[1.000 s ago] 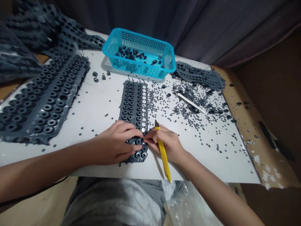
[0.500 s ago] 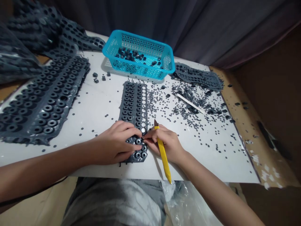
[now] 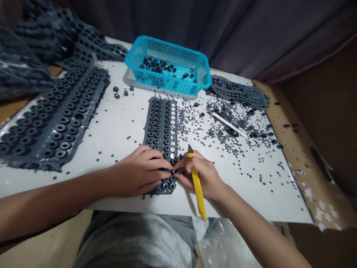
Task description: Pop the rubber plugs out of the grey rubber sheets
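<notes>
A dark grey moulded rubber sheet (image 3: 157,123) lies before me, covered in rows of ring-shaped pieces. Its right-hand column shows open holes in the upper part and pieces in the lower part. My left hand (image 3: 145,170) rests across the lower part, fingers bent and fingertips pressed at the right column. Meeting them there, my right hand (image 3: 202,173) pinches at the same spot with thumb and forefinger. A yellow-handled knife (image 3: 197,186) sits in the right hand, its dark pointed blade facing away from me. What lies between the fingertips is mostly hidden.
Behind the sheet stands a blue basket (image 3: 170,83) with small black pieces. Larger rubber sheets (image 3: 55,119) lie left, another strip (image 3: 240,91) at the back right. Small dark discs and a white stick (image 3: 229,124) are scattered to the right on the white tabletop (image 3: 119,126).
The view has shifted slightly, so everything sits a little further right. Both hands' fingertips have closed in together at the right column, covering the piece there. The knife stays in my right hand.
</notes>
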Motion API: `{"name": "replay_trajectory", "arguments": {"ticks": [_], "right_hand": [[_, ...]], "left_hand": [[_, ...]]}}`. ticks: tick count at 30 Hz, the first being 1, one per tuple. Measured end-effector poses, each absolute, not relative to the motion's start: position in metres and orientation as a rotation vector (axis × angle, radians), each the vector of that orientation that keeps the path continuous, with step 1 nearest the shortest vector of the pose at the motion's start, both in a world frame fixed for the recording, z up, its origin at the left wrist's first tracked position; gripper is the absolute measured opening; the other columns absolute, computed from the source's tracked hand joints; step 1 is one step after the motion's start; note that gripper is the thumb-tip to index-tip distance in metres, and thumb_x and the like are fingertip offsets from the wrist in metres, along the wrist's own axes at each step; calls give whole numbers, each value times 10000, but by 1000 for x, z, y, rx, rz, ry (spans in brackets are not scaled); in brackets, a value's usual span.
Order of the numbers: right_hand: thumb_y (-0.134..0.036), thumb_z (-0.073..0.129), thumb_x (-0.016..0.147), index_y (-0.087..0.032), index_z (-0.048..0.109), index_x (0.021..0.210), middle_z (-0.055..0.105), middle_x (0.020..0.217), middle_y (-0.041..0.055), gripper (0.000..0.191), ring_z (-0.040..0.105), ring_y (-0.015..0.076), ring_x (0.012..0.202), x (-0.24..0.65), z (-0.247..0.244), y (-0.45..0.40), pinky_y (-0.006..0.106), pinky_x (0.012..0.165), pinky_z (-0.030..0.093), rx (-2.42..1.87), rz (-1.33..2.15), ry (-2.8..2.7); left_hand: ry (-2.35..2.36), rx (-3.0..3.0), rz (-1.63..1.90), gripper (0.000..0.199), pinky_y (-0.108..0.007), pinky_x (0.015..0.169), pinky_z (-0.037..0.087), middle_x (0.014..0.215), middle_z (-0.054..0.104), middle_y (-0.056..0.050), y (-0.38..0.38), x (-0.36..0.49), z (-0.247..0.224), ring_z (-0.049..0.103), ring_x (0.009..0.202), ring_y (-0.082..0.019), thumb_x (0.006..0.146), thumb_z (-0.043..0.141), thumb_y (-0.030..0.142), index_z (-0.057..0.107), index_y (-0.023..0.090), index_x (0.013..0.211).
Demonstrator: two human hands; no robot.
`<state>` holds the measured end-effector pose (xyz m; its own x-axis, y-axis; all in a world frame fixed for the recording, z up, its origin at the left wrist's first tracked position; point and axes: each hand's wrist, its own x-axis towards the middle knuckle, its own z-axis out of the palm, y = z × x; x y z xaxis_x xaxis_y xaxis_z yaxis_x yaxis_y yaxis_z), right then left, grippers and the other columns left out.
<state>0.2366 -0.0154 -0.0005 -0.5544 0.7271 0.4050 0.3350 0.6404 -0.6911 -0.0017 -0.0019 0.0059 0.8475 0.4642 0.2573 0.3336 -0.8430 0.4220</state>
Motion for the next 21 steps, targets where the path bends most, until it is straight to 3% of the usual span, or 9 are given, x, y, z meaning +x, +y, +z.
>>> {"name": "replay_trajectory", "arguments": {"ticks": [21], "right_hand": [[-106, 630, 773, -237, 379, 723, 679, 731, -6, 287, 570, 160, 666, 232, 7, -24, 347, 693, 446, -941, 745, -2110]], "left_hand": [[639, 2625, 518, 228, -424, 868, 354, 1152, 597, -46, -2, -1, 2, 483, 1053, -252, 899, 455, 269, 626, 273, 1049]]}}
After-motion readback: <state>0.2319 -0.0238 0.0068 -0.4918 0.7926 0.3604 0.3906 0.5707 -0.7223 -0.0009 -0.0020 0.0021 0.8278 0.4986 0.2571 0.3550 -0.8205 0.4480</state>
